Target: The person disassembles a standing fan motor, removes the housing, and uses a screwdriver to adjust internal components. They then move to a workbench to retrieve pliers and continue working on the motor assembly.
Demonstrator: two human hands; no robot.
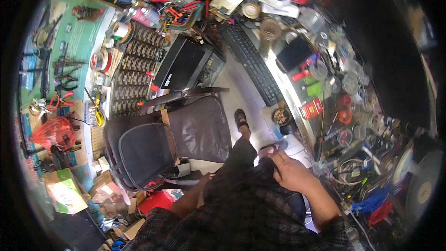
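Observation:
I look down at my dark trousers [239,155] and sandalled feet [241,122]. My right hand [290,172] is at my right thigh, its fingers curled together against dark fabric; whatever they might hold is hidden. At my left side, my left hand [203,183] is partly covered by my body and dark clothing, so its fingers do not show clearly. Beside my left leg stands a brown padded chair [200,128] with a dark cushion [141,153] at its left.
Cluttered benches surround me: green mat [74,42] with pliers [65,79], rows of small drawers [137,65] at left; monitor [183,60], keyboard [253,65], phone [295,53], several clear containers [350,83] toward right. Cables [353,169] lie at lower right.

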